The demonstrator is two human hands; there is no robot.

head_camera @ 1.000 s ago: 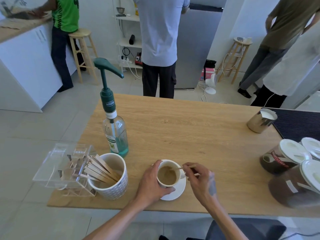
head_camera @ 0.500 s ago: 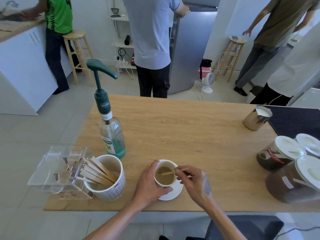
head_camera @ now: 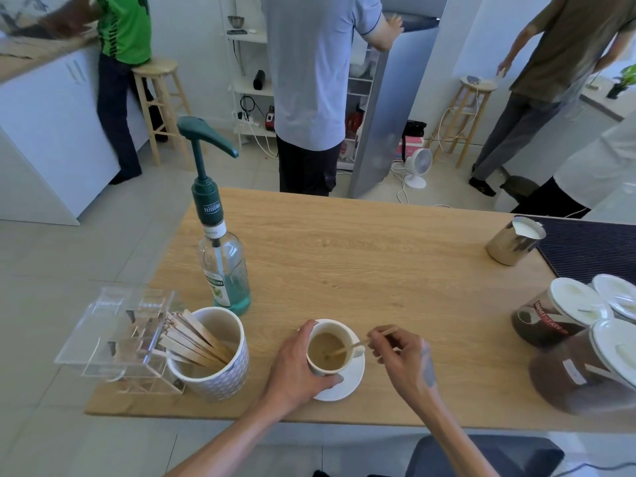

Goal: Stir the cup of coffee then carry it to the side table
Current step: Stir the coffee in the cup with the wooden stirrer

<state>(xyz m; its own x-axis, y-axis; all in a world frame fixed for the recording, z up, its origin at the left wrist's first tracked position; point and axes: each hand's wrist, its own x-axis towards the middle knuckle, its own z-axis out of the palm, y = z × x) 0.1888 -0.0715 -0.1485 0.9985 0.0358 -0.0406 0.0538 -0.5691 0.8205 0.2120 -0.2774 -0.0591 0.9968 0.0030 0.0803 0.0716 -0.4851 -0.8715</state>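
Head view: cup of coffee (head_camera: 330, 347) sits on saucer (head_camera: 347, 382), near front edge of table (head_camera: 378, 270). Risk: fast stirring can splash coffee over rim; cup can slide on saucer when carried. Left hand (head_camera: 296, 370) wraps around cup side, closed on it. Right hand (head_camera: 402, 356) pinches wooden stirrer (head_camera: 358, 345) between fingertips, its tip dipped in coffee, wrist bent down.

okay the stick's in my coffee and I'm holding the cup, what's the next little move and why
Probably lift the stick out. Its tip sits in the coffee, pinched by your right hand, while your left hand grips the cup on its saucer. The coffee looks evenly tan, and the stick should be out before carrying.
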